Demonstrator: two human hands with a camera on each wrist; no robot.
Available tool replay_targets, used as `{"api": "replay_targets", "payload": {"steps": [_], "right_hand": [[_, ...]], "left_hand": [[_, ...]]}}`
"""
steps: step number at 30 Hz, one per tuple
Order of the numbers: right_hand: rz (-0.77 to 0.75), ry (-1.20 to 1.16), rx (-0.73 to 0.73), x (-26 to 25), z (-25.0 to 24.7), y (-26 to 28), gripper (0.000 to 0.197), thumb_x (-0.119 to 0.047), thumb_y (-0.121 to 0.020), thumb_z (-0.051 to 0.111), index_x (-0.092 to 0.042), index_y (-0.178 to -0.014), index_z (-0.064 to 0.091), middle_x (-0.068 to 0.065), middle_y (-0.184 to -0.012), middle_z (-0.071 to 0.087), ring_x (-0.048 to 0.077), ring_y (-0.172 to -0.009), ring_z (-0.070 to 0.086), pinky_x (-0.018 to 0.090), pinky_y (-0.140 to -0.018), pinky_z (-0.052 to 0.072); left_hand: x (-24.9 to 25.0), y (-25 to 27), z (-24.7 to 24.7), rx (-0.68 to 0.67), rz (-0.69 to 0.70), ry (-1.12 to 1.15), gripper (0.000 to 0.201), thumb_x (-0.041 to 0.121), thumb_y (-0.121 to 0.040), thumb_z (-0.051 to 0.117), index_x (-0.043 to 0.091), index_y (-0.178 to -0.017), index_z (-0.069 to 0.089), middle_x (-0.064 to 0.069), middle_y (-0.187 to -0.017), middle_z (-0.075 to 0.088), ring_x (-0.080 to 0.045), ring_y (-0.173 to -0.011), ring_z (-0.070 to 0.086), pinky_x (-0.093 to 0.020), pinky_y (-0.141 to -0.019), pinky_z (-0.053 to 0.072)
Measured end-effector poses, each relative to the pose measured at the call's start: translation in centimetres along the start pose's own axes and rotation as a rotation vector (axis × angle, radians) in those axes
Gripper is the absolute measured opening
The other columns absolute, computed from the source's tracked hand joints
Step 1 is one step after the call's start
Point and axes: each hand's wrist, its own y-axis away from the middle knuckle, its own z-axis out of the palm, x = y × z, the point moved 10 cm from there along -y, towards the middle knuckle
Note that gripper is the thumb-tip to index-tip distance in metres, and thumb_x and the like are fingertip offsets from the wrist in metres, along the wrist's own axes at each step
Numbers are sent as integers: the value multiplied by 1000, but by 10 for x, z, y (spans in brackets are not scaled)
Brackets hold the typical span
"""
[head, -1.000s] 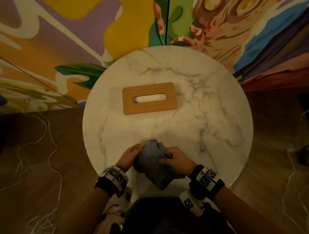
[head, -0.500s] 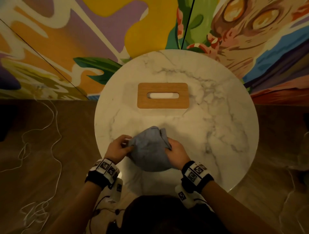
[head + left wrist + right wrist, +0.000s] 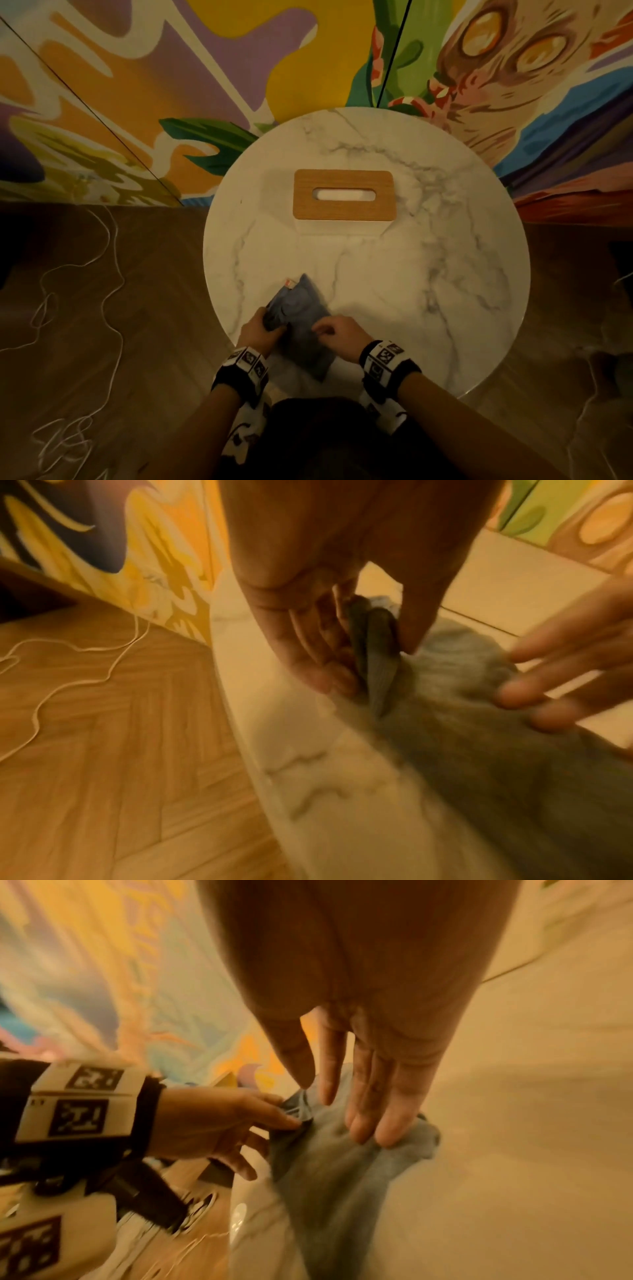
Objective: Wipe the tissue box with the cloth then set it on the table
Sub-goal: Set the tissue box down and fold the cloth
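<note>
The tissue box [image 3: 344, 195], white with a wooden slotted lid, stands on the far half of the round marble table [image 3: 445, 274], well beyond both hands. A grey cloth [image 3: 301, 318] lies folded near the table's front left edge. My left hand [image 3: 274, 329] pinches a fold of the cloth [image 3: 377, 656] between thumb and fingers [image 3: 322, 674]. My right hand [image 3: 322, 330] rests on the cloth [image 3: 335, 1172] with straight fingers [image 3: 369, 1123]; it shows in the left wrist view as spread fingers [image 3: 548, 685]. The left hand [image 3: 284, 1118] also shows in the right wrist view.
A brightly painted wall [image 3: 171, 85] rises right behind the table. Wooden floor [image 3: 102, 308] surrounds it, with thin white cords [image 3: 113, 274] lying loose on the left. Bare marble lies between the cloth and the box.
The cloth, held bunched up between both hands before, now lies flatter on the table nearer the front left edge. My right hand has let go and lies flat on it.
</note>
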Motion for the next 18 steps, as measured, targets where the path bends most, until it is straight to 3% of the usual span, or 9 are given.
{"api": "replay_targets", "payload": {"steps": [2, 4, 6, 8, 10, 14, 18], "right_hand": [[48, -58, 69, 19, -17, 2, 23, -9, -81, 54, -13, -98, 69, 15, -100, 72, 26, -90, 67, 32, -78, 54], [114, -102, 70, 37, -24, 9, 23, -6, -82, 49, -11, -95, 67, 15, -93, 72, 24, -78, 67, 23, -64, 50], [173, -121, 71, 51, -29, 21, 25, -3, -84, 43, -8, -97, 64, 16, -90, 72, 21, -71, 66, 21, -60, 48], [215, -134, 97, 64, -33, 32, 26, -3, -85, 41, -8, -97, 64, 17, -91, 73, 20, -69, 67, 20, -59, 47], [250, -146, 123, 73, -31, 41, 25, -4, -85, 42, -8, -95, 65, 16, -89, 73, 20, -69, 67, 22, -60, 49], [290, -152, 106, 86, -7, 54, 22, -4, -83, 44, -8, -92, 64, 12, -81, 70, 24, -71, 66, 33, -70, 56], [308, -140, 35, 95, 26, 66, 20, -4, -80, 46, -12, -86, 63, 20, -84, 71, 23, -64, 64, 33, -69, 56]], "left_hand": [[7, -5, -12, 61, 24, 45, 30, 22, -78, 64, 15, -107, 59, -20, -108, 67, -37, -95, 62, -45, -84, 54], [18, -8, -31, 147, 69, 110, 27, 14, -81, 61, 13, -108, 59, -19, -108, 66, -36, -98, 61, -40, -85, 50], [28, -9, -50, 209, 147, 136, 29, 10, -82, 60, 10, -111, 57, -17, -112, 63, -31, -100, 59, -37, -87, 47], [34, -9, -63, 239, 233, 58, 33, 9, -82, 61, 11, -115, 55, -16, -121, 57, -35, -102, 59, -42, -93, 48], [34, -6, -64, 200, 303, -3, 26, 9, -82, 61, 14, -107, 59, -14, -115, 61, -33, -94, 61, -45, -89, 50], [30, 12, -29, -36, 396, -123, 10, 11, -85, 61, 18, -88, 68, -8, -85, 69, -24, -74, 63, -35, -75, 51], [28, 40, 4, -116, 530, -197, 17, 12, -84, 58, 27, -79, 62, -2, -86, 64, -20, -74, 59, -34, -71, 48]]}}
